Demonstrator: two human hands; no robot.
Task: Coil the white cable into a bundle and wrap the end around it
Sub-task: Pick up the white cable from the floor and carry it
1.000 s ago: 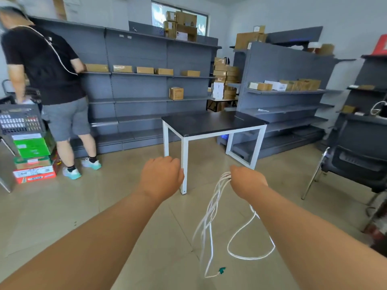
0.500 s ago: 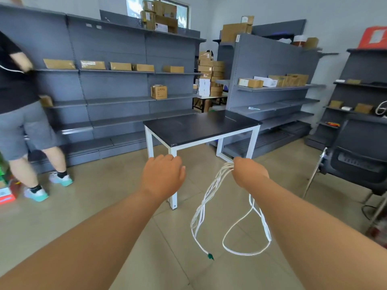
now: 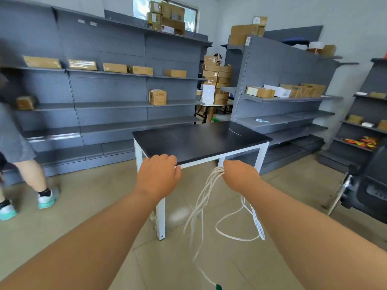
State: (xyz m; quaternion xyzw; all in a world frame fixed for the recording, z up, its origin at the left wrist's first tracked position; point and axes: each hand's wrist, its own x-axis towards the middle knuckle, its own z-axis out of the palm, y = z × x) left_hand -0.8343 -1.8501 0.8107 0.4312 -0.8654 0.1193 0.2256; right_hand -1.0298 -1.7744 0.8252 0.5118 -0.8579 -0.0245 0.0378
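Stockroom w/ beige tiled floor [image 3: 83, 216] and grey shelving [image 3: 104, 114] along the back wall. At far left a person [image 3: 16, 143] in grey shorts and teal-soled shoes stands by the shelves, only partly in frame. Flat cardboard boxes [image 3: 115, 68] sit in a row on an upper shelf, one more lower down; more cartons are stacked up top in front of a window [image 3: 192, 15].

Centre: black tabletop [image 3: 199, 139] on a white frame, standing in front of the shelving.

Left hand [image 3: 158, 174] hangs back-up at the tabletop's near edge, fingers curled under, palm hidden; can't tell if it holds anything or touches the edge.

White cable [image 3: 204, 197] is off the tabletop, in mid-air: several strands bunched at the top, hanging in loose loops twd the floor, green-tipped end lowest, at bottom of frame.

Right hand [image 3: 240, 176] grips that bunch, fingers closed round the strands.

Further right, a 2nd grey shelf unit [image 3: 278, 65] w/ boxes, then a black chair [image 3: 368, 185] at the edge.
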